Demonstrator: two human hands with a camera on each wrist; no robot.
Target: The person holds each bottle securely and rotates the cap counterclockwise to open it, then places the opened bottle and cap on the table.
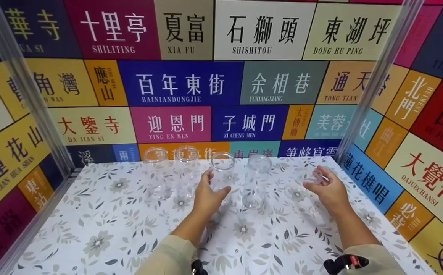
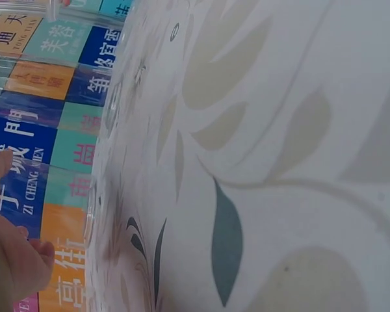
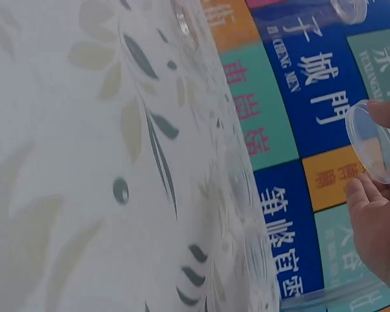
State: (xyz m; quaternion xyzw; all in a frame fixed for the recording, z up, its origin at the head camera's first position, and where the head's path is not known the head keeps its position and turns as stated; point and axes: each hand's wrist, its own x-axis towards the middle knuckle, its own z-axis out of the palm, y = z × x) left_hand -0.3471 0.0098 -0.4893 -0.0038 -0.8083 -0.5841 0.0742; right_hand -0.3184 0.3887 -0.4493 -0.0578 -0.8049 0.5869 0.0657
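Observation:
My left hand (image 1: 208, 195) grips a tall clear plastic jar (image 1: 226, 176) by its side, thumb in front and fingers at its left. The jar stands upright with its round rim above the hand. Between my right thumb and fingers, a clear round lid (image 3: 370, 143) is pinched. That right hand (image 1: 330, 189) is raised over the right part of the table, apart from the jars. Another clear jar (image 1: 257, 183) stands upright between the two hands. In the left wrist view, only part of the left hand (image 2: 16, 247) shows at the left edge.
Two more clear jars, one at the far left (image 1: 155, 175) and one beside it (image 1: 187, 177), stand in the same row. White flowered cloth (image 1: 129, 221) covers the table. Colourful sign panels (image 1: 179, 84) form walls behind and at both sides, with clear posts (image 1: 377, 72) at the corners.

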